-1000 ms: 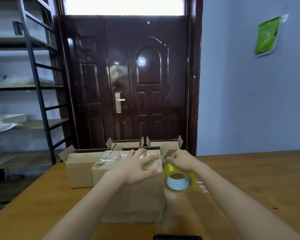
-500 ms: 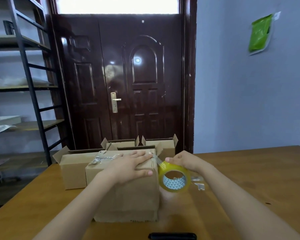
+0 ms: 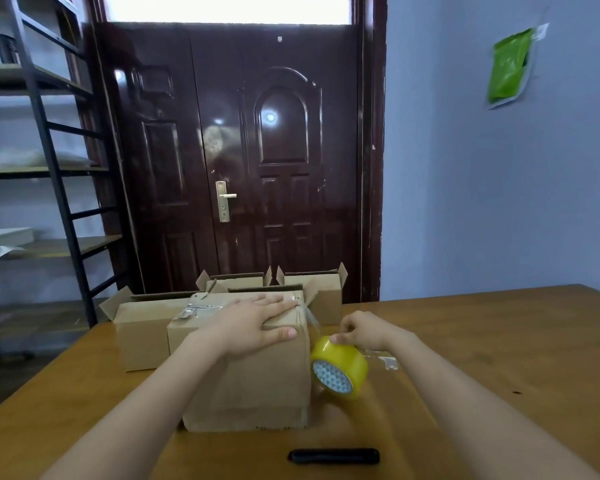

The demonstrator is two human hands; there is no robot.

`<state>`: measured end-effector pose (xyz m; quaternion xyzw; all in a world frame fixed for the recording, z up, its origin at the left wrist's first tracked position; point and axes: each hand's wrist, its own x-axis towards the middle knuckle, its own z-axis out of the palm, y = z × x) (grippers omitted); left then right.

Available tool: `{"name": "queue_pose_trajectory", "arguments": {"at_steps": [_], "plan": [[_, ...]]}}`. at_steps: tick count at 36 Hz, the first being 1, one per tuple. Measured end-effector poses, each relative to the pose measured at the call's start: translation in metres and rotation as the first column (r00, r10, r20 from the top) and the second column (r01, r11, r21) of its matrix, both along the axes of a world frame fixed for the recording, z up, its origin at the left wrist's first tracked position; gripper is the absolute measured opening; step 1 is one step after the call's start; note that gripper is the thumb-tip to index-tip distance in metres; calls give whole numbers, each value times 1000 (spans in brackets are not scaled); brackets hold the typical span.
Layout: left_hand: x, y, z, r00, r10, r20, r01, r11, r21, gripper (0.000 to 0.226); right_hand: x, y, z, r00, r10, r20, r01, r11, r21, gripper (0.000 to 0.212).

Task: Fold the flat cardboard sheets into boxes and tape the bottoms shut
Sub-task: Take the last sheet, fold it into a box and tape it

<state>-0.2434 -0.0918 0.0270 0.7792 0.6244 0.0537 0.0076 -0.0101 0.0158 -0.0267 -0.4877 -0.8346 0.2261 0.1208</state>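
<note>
A brown cardboard box (image 3: 257, 386) stands on the wooden table (image 3: 482, 358), its flaps closed on top with clear tape across them. My left hand (image 3: 253, 323) lies flat on the box's top with straight fingers, the thumb over the front edge. My right hand (image 3: 361, 329) grips the top of a yellowish tape roll (image 3: 340, 367) just right of the box. A strip of clear tape (image 3: 310, 315) runs from the roll up to the box's top right edge.
Three more folded boxes stand behind: one at left (image 3: 142, 327), two at the back (image 3: 238, 281) (image 3: 321, 292), flaps open upward. A black pen-like object (image 3: 333, 456) lies near the front edge. Small metal keys (image 3: 385, 362) lie right of the roll. A shelf rack (image 3: 49, 168) stands at left.
My right hand has pulled the tape roll down and to the right, away from the box's top edge, drawing out a strip. My left hand stays pressed on the box.
</note>
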Motion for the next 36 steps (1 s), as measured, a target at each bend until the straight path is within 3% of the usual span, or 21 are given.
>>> {"name": "queue_pose_trajectory", "arguments": {"at_steps": [5,10,13,15,20,23,25,27,29,36], "plan": [[-2,4,-2,1000,-1,3,1,1000,-2,69,-7,-7,9,999,9,-46,-7,999,48,22],[1,7,-1,1000,-14,-16,14,1000,14,68,-16,-16,27,997,-7,-77,24,976,218,18],[3,6,1,1000,-18,-16,18,1000,15,67,-19,-34,40,984,67,-164,-18,959,284,30],[5,5,3,1000,-12,-2,12,1000,7,65,-19,-47,46,973,123,-195,-77,971,228,41],[5,6,3,1000,-1,5,1,1000,0,65,-16,-73,36,961,276,25,-267,948,-175,26],[5,7,3,1000,-11,7,11,1000,7,63,-23,-80,10,889,396,230,-330,902,-278,11],[5,8,3,1000,-21,15,20,1000,8,63,-29,-84,-9,837,422,348,-326,896,-302,17],[4,8,2,1000,-21,20,21,1000,9,63,-31,-88,-27,791,414,451,-306,906,-294,40],[3,8,2,1000,-21,22,20,1000,20,63,-30,-90,-40,749,417,515,-322,908,-267,49],[3,8,2,999,-30,19,29,999,29,63,-22,-88,-52,806,370,462,-311,929,-202,29]]}}
